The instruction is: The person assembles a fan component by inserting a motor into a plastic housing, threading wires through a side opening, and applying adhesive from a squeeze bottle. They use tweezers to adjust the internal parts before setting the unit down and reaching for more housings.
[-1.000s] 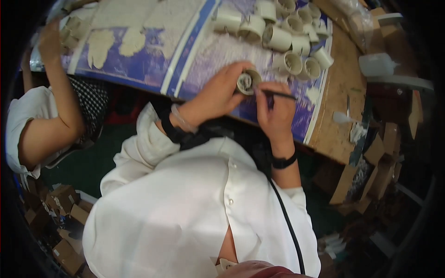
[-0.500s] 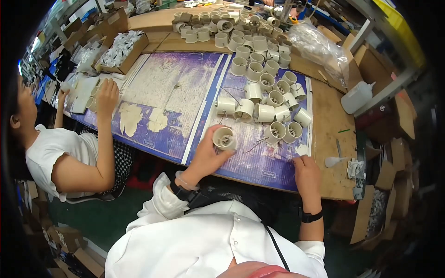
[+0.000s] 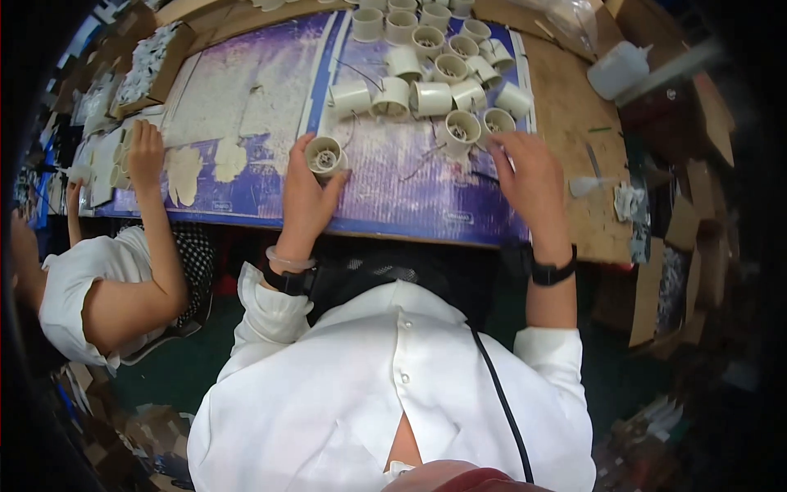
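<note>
My left hand point(image 3: 307, 193) is wrapped round a cream plastic cup point(image 3: 325, 156), tilted so its open mouth faces up. Small metal-looking parts sit inside it. My right hand point(image 3: 531, 176) is at the near side of another cream cup point(image 3: 498, 120), covering part of it. Its thumb and fingertips come together there; what lies between them is hidden. A thin dark strip point(image 3: 484, 175) shows beside the thumb. Just left of that hand stands a similar cup point(image 3: 462, 128), with thin dark wires point(image 3: 422, 161) trailing over the table.
Several more cream cups point(image 3: 402, 61), some upright and some on their sides, cover the far table. A white squeeze bottle point(image 3: 619, 70) and a white-handled spatula point(image 3: 586, 187) lie right. A co-worker's hand point(image 3: 146, 152) is left, near a box of white parts point(image 3: 152, 66).
My view has tipped nearer to my body. My right hand has moved from the table's near right edge to the closest cups. My left hand still holds its cup, now shifted left.
</note>
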A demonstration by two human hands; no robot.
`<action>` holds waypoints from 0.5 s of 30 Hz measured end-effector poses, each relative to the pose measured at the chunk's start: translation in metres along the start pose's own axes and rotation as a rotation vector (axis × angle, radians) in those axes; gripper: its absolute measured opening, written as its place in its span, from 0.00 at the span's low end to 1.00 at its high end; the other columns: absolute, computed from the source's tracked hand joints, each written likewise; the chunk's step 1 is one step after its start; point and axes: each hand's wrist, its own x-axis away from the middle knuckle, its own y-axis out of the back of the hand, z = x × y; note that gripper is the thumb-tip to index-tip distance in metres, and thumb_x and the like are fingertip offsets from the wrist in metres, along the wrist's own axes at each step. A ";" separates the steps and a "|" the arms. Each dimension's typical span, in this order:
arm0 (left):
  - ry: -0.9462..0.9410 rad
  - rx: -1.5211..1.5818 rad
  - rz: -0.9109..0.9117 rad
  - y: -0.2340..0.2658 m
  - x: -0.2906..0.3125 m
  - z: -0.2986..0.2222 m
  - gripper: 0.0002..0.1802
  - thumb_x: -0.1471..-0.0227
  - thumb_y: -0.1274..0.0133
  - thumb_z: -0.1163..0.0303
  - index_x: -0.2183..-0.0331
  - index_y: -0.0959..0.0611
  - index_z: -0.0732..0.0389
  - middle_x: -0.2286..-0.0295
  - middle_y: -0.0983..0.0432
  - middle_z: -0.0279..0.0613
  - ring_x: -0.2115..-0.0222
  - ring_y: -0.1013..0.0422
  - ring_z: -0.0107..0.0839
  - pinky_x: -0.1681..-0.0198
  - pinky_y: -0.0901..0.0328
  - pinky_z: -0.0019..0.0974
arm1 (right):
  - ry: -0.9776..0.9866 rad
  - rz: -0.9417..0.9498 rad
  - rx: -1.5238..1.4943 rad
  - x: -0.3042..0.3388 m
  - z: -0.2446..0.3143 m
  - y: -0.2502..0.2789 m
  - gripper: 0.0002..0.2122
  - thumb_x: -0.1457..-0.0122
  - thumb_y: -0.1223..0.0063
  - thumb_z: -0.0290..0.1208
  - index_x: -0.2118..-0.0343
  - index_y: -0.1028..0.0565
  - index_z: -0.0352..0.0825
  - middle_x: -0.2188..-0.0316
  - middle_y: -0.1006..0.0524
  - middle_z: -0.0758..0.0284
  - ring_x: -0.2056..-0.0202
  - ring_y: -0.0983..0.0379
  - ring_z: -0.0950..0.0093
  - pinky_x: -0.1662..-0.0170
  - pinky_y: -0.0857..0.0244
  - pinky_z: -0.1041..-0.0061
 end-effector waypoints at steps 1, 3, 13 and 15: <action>0.008 0.028 -0.018 -0.001 0.000 0.001 0.38 0.57 0.37 0.73 0.46 0.37 0.66 0.55 0.30 0.56 0.54 0.31 0.49 0.51 0.36 0.42 | -0.014 0.006 0.003 -0.005 -0.001 -0.005 0.09 0.48 0.41 0.28 0.63 0.24 0.36 0.66 0.23 0.61 0.62 0.28 0.59 0.61 0.33 0.64; -0.005 0.010 -0.006 -0.003 0.000 0.002 0.39 0.57 0.37 0.73 0.45 0.37 0.66 0.55 0.30 0.56 0.54 0.31 0.49 0.51 0.36 0.41 | 0.045 -0.028 0.018 -0.014 -0.002 -0.014 0.14 0.49 0.39 0.32 0.59 0.25 0.38 0.65 0.23 0.61 0.58 0.29 0.60 0.60 0.33 0.64; -0.060 0.076 -0.050 0.001 0.004 -0.006 0.42 0.55 0.36 0.70 0.44 0.40 0.68 0.49 0.36 0.54 0.49 0.35 0.46 0.46 0.40 0.41 | -0.073 0.115 0.029 -0.024 0.011 -0.028 0.25 0.51 0.35 0.40 0.51 0.29 0.35 0.61 0.24 0.58 0.56 0.29 0.62 0.56 0.33 0.65; -0.091 -0.009 -0.096 0.006 0.006 -0.011 0.42 0.55 0.36 0.69 0.43 0.41 0.68 0.48 0.37 0.54 0.48 0.36 0.45 0.45 0.41 0.41 | -0.052 0.046 -0.109 -0.023 0.008 -0.019 0.26 0.49 0.37 0.40 0.48 0.31 0.34 0.59 0.23 0.60 0.56 0.28 0.65 0.56 0.32 0.67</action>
